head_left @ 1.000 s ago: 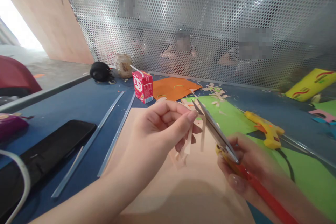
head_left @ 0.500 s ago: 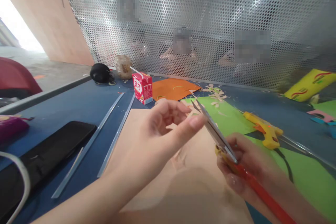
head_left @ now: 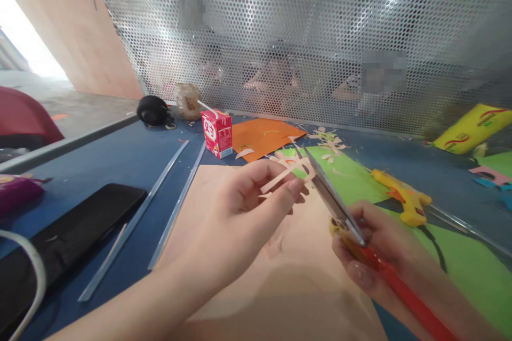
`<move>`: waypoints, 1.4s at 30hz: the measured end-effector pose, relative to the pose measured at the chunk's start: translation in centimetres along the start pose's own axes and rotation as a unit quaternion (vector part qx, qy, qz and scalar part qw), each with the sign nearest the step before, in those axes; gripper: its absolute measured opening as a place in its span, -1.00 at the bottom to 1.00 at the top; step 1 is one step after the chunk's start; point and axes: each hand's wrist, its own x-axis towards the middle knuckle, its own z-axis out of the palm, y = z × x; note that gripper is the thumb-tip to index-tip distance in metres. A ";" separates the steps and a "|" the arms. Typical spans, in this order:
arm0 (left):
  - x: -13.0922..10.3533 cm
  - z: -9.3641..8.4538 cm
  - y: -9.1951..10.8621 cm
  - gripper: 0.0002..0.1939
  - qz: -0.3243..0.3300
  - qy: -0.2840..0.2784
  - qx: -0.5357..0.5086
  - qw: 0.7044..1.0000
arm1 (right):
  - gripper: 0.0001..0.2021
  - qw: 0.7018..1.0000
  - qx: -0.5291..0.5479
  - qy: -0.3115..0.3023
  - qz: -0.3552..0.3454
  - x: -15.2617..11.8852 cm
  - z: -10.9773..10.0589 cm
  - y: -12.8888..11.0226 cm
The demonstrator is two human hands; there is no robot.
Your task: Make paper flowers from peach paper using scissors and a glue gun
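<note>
Near the centre, my left hand [head_left: 256,208] pinches a small curved strip of pale paper [head_left: 282,177] between thumb and fingers. My right hand [head_left: 376,245] is closed around scissors [head_left: 334,197] with red and yellow handles. The scissor blades point up and left, slightly parted, their tips beside the far end of the paper strip. Below both hands lies a large beige sheet [head_left: 224,277] with small paper scraps on it.
A red drink carton [head_left: 216,134], orange paper [head_left: 266,136] and paper scraps [head_left: 330,141] lie behind. Green paper [head_left: 472,266] and a yellow glue gun [head_left: 404,197] are right. A black phone [head_left: 80,245] and clear strips [head_left: 140,218] lie left.
The pale strip now shows between my left fingers, which have turned slightly. A curved pale scrap now shows by the orange paper. The scissors have shifted only slightly.
</note>
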 end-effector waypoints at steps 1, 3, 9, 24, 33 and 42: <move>0.0 0.0 0.0 -0.86 -0.003 0.002 0.002 1.000 | -0.77 1.000 0.001 -0.001 0.000 0.0 0.0 0.0; -0.2 0.0 0.1 -0.86 -0.011 0.000 0.009 1.000 | -0.77 1.000 0.004 0.003 0.002 0.0 0.0 -0.1; -0.5 0.2 0.3 -0.86 -0.034 -0.022 0.036 0.999 | -0.75 1.000 -0.005 -0.004 0.002 0.1 0.1 0.1; -0.3 0.2 0.3 -0.84 -0.020 -0.018 0.010 1.000 | -0.81 1.000 0.006 0.012 -0.011 0.0 0.1 0.3; -0.2 -0.1 -0.1 -0.84 -0.008 0.012 -0.003 1.000 | -0.82 1.000 0.012 0.016 0.008 0.0 0.0 0.0; -0.2 -0.1 0.0 -0.85 -0.003 0.011 -0.012 1.000 | -0.79 0.999 0.026 0.015 0.022 0.0 0.0 -0.4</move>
